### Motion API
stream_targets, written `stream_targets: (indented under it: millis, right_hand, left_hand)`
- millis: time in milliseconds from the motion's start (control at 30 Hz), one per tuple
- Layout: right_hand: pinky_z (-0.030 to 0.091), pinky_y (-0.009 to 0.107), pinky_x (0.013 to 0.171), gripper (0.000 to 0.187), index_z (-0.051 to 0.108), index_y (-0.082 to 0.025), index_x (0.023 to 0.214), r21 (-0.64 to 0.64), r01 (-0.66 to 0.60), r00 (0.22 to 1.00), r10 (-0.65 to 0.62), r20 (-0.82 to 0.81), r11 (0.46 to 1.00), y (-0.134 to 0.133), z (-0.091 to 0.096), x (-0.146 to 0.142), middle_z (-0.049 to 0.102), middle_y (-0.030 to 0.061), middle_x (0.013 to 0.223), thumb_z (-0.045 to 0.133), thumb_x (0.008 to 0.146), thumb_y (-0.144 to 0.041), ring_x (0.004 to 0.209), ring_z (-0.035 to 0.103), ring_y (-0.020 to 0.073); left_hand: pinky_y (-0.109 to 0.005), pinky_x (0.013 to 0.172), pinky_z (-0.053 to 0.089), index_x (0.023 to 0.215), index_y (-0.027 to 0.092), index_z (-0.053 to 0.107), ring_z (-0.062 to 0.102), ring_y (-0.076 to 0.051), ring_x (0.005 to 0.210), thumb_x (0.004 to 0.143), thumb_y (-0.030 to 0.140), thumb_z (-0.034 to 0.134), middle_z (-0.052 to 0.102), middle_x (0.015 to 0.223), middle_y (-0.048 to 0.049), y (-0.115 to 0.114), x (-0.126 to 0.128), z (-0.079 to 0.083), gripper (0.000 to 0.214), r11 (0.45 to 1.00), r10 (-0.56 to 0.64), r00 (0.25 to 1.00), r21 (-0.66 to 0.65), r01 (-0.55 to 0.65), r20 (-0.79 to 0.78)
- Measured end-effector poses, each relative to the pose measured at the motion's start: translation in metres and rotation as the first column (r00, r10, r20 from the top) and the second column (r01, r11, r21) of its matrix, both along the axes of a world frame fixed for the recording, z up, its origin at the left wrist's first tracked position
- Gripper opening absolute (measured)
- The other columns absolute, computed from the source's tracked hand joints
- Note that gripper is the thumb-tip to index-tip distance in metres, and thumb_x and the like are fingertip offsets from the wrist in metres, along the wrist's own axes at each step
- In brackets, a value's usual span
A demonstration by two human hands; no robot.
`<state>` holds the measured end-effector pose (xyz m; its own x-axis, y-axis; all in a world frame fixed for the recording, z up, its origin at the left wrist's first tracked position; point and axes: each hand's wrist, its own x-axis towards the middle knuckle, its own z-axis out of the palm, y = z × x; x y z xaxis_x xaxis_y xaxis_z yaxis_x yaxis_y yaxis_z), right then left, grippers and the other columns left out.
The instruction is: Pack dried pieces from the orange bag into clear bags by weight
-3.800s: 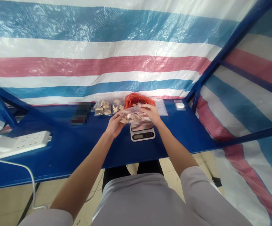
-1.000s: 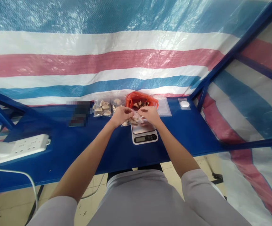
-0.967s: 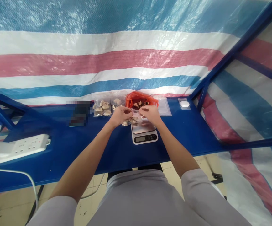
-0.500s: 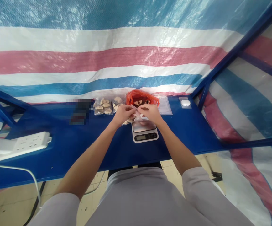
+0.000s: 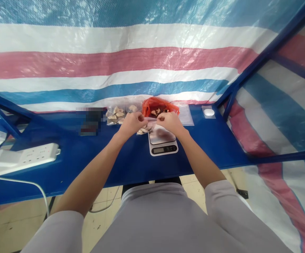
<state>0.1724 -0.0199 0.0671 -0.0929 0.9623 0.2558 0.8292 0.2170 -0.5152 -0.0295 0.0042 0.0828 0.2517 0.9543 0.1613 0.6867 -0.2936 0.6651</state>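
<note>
Both my hands meet over the back edge of a digital kitchen scale (image 5: 163, 140). My left hand (image 5: 131, 123) and my right hand (image 5: 168, 123) pinch the top edge of a transparent plastic bag (image 5: 150, 120) between them. Pale dumpling-like pieces (image 5: 143, 131) sit in its lower part, hanging just left of the scale's platform. The scale's platform and display show, with nothing standing on them. Behind my right hand, an orange-red plastic bag (image 5: 157, 107) lies open with similar pieces inside.
Filled transparent bags (image 5: 116, 115) lie on the blue table (image 5: 131, 158) beside a pixelated patch (image 5: 90, 121). A flat transparent sleeve (image 5: 187, 115) and a small white object (image 5: 209, 112) lie to the right. A white power strip (image 5: 23, 159) sits at the left.
My hands have drawn closer and now pinch the bag's top edge. The bag has moved back and left, off the scale's platform. The view has tilted slightly.
</note>
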Motion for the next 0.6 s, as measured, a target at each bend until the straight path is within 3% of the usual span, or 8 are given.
stream_targets:
  millis: [233, 467, 600]
  right_hand:
    - [0.040, 0.034, 0.069, 0.021, 0.075, -0.019, 0.075, -0.010, 0.015, 0.997, -0.014, 0.079, 1.000, 0.004, 0.009, -0.003, 0.073, 0.0078, 0.075, 0.056, 0.082, -0.017, 0.070, 0.061, 0.0227]
    - [0.046, 0.028, 0.073, 0.015, 0.077, -0.021, 0.084, -0.025, -0.094, 0.984, 0.089, -0.155, 0.995, 0.002, 0.002, -0.009, 0.075, 0.0016, 0.074, 0.063, 0.087, -0.025, 0.073, 0.067, 0.0182]
    - [0.049, 0.028, 0.079, 0.013, 0.077, -0.021, 0.083, -0.011, -0.090, 0.966, 0.085, -0.242, 0.996, 0.001, -0.003, -0.013, 0.078, 0.0022, 0.086, 0.065, 0.086, -0.019, 0.082, 0.071, 0.0186]
  left_hand:
    - [-0.029, 0.066, 0.040, 0.059, 0.022, 0.055, 0.055, -0.019, 0.061, 0.066, 0.018, 0.072, 0.056, 0.058, -0.0001, 0.004, -0.015, 0.007, 0.018, 0.996, -0.015, 0.990, 0.081, 0.027, -0.139]
    - [-0.028, 0.061, 0.040, 0.067, 0.020, 0.057, 0.059, -0.018, 0.064, 0.083, 0.048, 0.062, 0.066, 0.068, -0.0037, -0.007, -0.008, 0.006, 0.033, 0.999, 0.028, 1.000, -0.018, -0.028, -0.013]
    - [-0.028, 0.063, 0.043, 0.074, 0.019, 0.062, 0.061, -0.018, 0.066, 0.087, 0.051, 0.057, 0.069, 0.071, -0.0047, -0.009, -0.005, 0.000, 0.035, 1.000, 0.008, 0.999, 0.028, -0.007, -0.032]
